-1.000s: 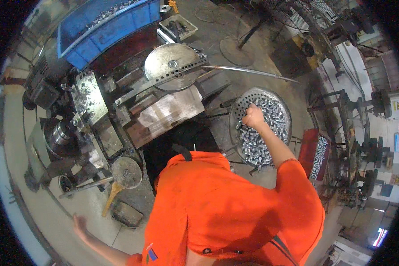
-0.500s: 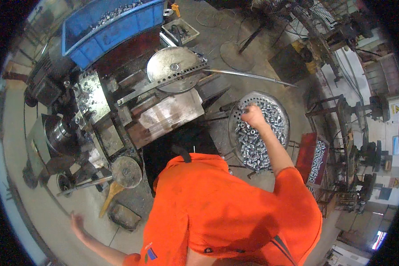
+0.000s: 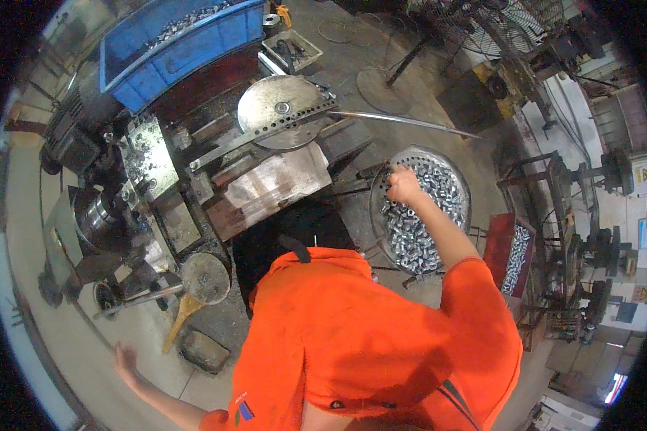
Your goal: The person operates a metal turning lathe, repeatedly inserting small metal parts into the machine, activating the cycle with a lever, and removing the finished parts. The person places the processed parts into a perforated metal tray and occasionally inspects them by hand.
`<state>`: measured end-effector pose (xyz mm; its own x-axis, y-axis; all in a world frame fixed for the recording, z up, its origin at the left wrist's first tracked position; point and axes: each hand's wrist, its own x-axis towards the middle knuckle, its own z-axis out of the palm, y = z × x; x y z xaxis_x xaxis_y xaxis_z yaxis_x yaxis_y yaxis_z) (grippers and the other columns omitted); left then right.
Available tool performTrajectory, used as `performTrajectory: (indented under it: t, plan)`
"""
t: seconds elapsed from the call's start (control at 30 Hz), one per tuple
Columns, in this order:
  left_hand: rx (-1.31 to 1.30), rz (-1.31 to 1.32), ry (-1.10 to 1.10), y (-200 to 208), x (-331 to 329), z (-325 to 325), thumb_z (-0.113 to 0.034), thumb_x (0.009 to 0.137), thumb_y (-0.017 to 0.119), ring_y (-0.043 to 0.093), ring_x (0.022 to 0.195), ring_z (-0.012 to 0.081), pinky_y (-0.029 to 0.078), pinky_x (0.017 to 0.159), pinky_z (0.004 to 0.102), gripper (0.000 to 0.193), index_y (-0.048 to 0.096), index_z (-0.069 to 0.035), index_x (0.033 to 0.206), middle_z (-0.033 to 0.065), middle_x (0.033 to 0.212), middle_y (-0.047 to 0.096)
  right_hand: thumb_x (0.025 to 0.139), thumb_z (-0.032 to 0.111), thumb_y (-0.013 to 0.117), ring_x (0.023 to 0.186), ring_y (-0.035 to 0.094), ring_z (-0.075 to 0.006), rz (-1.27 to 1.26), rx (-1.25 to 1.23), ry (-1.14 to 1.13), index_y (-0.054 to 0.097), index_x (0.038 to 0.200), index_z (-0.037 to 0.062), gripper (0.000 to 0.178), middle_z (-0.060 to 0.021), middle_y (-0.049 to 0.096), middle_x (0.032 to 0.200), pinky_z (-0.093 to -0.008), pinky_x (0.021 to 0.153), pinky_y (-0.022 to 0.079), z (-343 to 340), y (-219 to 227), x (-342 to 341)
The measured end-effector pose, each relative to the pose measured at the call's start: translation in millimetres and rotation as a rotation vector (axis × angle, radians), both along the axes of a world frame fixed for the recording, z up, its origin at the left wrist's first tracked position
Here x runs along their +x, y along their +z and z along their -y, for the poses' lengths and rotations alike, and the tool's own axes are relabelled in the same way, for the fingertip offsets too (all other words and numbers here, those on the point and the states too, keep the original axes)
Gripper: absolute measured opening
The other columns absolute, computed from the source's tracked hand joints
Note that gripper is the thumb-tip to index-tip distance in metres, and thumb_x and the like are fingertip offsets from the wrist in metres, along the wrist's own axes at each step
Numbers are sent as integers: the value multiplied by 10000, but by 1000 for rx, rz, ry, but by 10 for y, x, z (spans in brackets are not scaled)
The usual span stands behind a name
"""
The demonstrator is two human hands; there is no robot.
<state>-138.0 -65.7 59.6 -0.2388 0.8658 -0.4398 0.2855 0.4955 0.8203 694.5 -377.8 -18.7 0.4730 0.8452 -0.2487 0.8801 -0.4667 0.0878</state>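
Note:
My right hand [image 3: 404, 185] is over the left side of a round metal tray [image 3: 459, 172] with a row of holes near its rim. The fingers are curled closed, and I cannot make out what they hold. Under and beside it lie many small shiny metal sleeve-like parts [image 3: 413, 241]. My left hand [image 3: 126, 359] is held out low on the left, away from the machine, over the floor. Its fingers look apart, with nothing seen in them.
Ahead stands a machine with a round metal disc [image 3: 273, 97] and a long lever rod [image 3: 410, 123] reaching right. A blue bin [image 3: 187, 68] of parts is at the far left. A red bin [image 3: 497, 251] of parts stands right. A fan [image 3: 507, 32] is behind.
My right hand has shifted slightly left and toward the tray's rim, its forearm with it. My left hand has hardly moved.

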Motion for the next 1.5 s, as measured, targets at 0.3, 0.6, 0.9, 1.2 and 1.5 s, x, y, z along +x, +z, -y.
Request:
performTrajectory:
  t: [0.3, 0.6, 0.9, 1.2, 1.5]
  plan:
    - [65, -142, -63, 67, 100, 118, -374, 827, 563, 530, 752, 126, 456, 726, 281, 451, 529, -69, 1158, 37, 783, 531, 552, 218, 603, 893, 527, -286, -116, 120, -26, 666, 738, 60, 251, -151, 578, 976, -345, 792, 434, -138, 97, 54]
    - [547, -348, -452, 1125, 2305, 277, -164, 899, 451, 588, 883, 181, 427, 824, 299, 320, 508, 6, 1164, 140, 981, 616, 515, 67, 577, 851, 551, -245, -655, 747, 72, 688, 839, 99, 344, -118, 547, 995, -285, 757, 434, -667, 731, -742]
    - [-40, 998, -845, 1040, 4463, 517, -288, 916, 419, 622, 732, 198, 485, 704, 287, 348, 538, 31, 988, 116, 783, 623, 483, 131, 583, 844, 498, -279, -844, 1022, 821, 675, 837, 111, 366, -121, 528, 985, -358, 738, 423, -1992, 1910, -2254]
    - [391, 117, -910, 975, 4084, 407, -310, 865, 524, 500, 548, 78, 397, 497, 250, 334, 587, 3, 770, 28, 585, 542, 524, 154, 587, 851, 509, -327, -742, 767, 935, 647, 817, 60, 314, -184, 516, 1021, -399, 749, 435, -2098, 1904, -2574]
    - [580, -287, -644, 1485, 2739, 199, -224, 804, 575, 578, 586, 177, 453, 554, 300, 271, 586, -7, 965, 123, 697, 609, 529, 166, 609, 861, 534, -324, -666, 725, 1235, 654, 747, 50, 251, -182, 562, 942, -395, 748, 446, -3118, 2164, -2978]
